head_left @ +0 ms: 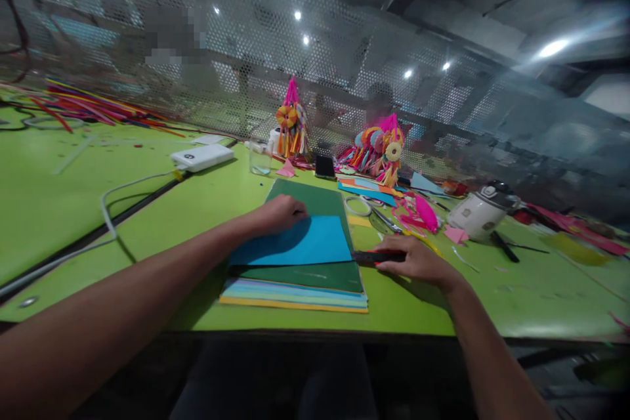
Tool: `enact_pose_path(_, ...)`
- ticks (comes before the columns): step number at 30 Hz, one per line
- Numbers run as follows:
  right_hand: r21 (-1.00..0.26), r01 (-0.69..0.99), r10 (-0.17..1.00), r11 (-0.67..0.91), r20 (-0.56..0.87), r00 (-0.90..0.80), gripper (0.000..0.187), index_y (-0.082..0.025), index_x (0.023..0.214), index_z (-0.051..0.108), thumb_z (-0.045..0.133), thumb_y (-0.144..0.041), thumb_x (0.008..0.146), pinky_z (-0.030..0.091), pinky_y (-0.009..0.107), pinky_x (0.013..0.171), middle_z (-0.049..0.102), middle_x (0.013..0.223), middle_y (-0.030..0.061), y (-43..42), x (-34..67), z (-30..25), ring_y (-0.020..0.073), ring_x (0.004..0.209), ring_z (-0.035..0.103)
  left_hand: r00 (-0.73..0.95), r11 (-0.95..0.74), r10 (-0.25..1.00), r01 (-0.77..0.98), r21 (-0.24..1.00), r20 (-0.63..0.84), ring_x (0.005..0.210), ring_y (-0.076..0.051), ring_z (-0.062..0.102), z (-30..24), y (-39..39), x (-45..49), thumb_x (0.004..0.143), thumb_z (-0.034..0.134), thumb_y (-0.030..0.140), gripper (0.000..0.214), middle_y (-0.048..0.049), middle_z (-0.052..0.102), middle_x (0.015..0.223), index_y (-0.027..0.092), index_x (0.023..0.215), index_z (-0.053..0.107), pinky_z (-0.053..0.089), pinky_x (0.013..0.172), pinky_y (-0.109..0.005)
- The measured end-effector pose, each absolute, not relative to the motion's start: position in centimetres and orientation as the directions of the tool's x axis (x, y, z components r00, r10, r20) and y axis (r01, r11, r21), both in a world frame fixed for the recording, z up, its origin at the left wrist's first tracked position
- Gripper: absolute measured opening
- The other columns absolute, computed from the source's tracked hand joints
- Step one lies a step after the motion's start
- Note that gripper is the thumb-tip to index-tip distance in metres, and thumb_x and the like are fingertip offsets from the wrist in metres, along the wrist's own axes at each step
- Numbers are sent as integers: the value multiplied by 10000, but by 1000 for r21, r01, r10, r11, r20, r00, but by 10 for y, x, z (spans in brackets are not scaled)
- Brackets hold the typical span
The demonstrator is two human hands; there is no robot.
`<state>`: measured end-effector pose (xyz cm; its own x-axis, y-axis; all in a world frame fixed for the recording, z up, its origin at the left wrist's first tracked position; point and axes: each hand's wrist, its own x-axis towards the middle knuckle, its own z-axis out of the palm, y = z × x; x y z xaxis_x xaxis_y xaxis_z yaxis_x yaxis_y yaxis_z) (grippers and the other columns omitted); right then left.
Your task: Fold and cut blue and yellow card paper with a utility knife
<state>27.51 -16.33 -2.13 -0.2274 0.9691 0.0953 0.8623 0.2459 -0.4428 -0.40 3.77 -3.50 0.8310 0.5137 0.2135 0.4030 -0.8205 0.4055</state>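
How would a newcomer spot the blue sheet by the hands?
On the bright green table, find the stack of coloured sheets near the front edge. The blue sheet lies on its dark green layer. Unlike the blue piece farther back, it has the left hand at its far side.

Blue sheet (315, 244) partly behind left hand (282, 214)

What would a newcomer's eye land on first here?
Probably the vivid blue paper at the centre, lying on a dark green sheet; a black-and-red tool, in the grip of the right hand, meets its right edge. Next, the pink-and-orange tasselled ornaments: one at back centre, a bigger cluster to its right, both before the mesh screen.
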Motion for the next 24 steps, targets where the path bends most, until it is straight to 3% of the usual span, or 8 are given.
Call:
enact_pose_path(5, -455, 862, 972, 222, 39, -230, 247, -232, 1018, 718, 708, -343, 798, 467, 319, 803, 711, 979, 46, -166, 279, -22, 213, 896, 632, 821, -841, 521, 446, 306, 236, 638, -192, 569, -38, 36, -3, 866, 459, 300, 312, -127, 695, 788, 133, 858, 723, 357, 613, -281)
enact_pose_path(15, -403, 879, 968, 253, 111, -227, 283, -232, 1065, 711, 678, -378, 825, 479, 339, 798, 704, 969, 58, -173, 279, -31, 213, 878, 628, 807, -835, 550, 519, 184, 217, 734, -196, 593, -37, 24, -3, 878, 465, 288, 252, -87, 678, 869, 182, 986, 666, 375, 613, -265)
enact_pose_path(18, -378, 896, 972, 234, 118, -204, 296, -248, 1095, 704, 669, -383, 834, 475, 349, 822, 692, 974, 58, -176, 278, -33, 223, 904, 622, 839, -890, 456, 436, 134, 296, 845, -217, 578, -40, 24, -2, 875, 489, 240, 248, -96, 632, 965, 192, 1056, 651, 409, 712, -289)
enact_pose_path(21, -362, 906, 974, 221, 126, -187, 288, -270, 1115, 697, 651, -374, 850, 468, 352, 842, 665, 1036, 62, -178, 276, -33, 230, 955, 608, 887, -959, 280, 277, 62, 368, 923, -224, 541, -43, 21, 1, 900, 439, 160, 279, -93, 594, 981, 218, 1014, 688, 401, 843, -329)
enact_pose_path(24, -358, 904, 971, 234, 131, -199, 285, -279, 1124, 694, 640, -378, 862, 462, 347, 845, 644, 1045, 62, -179, 273, -32, 225, 958, 597, 921, -988, 153, 135, 77, 359, 922, -200, 535, -40, 14, 4, 935, 403, 145, 319, -79, 602, 966, 216, 999, 707, 387, 896, -317)
